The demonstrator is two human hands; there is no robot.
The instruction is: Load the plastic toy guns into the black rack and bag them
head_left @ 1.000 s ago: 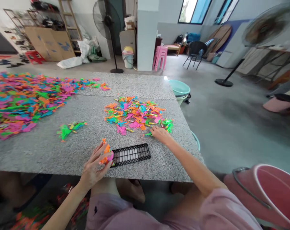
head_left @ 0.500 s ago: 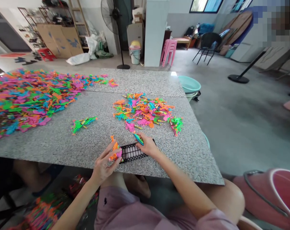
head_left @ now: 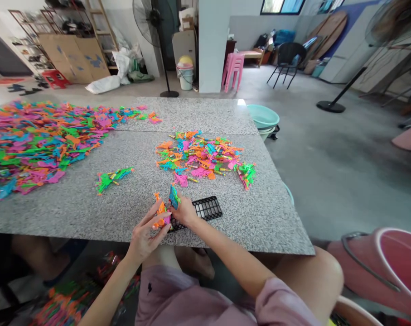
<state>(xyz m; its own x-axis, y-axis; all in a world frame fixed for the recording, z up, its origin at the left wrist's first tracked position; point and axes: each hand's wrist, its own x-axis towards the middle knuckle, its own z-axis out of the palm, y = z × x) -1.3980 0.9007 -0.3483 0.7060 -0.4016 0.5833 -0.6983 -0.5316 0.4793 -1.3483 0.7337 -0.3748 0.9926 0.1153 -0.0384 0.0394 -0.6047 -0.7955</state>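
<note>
A worker's right hand (head_left: 186, 212) pinches a blue and green plastic piece (head_left: 173, 195) that juts up from the fingertips, its long axis running away from the body. Close by, the left hand (head_left: 145, 234) curls thumb and fingers around a bunch of orange and pink plastic pieces (head_left: 160, 209) at the left end of a long, black, open-grid plastic tray (head_left: 212, 207). The two holds sit just beside each other; whether they touch, an onlooker cannot tell. The tray lies crosswise before the worker, its right end angled slightly away, so the piece in the right hand points across its length. The right hand hangs over the left part of the tray and hides it, the nearer of the two to the middle; the cells farther right lie uncovered.

Beyond, on a speckled grey stone table (head_left: 276, 222), a loose multicoloured pile of small plastic pieces (head_left: 200, 158) lies past the tray. A small green cluster (head_left: 113, 178) rests off to the left, with a far larger multicoloured heap (head_left: 49, 145) beyond it.
</note>
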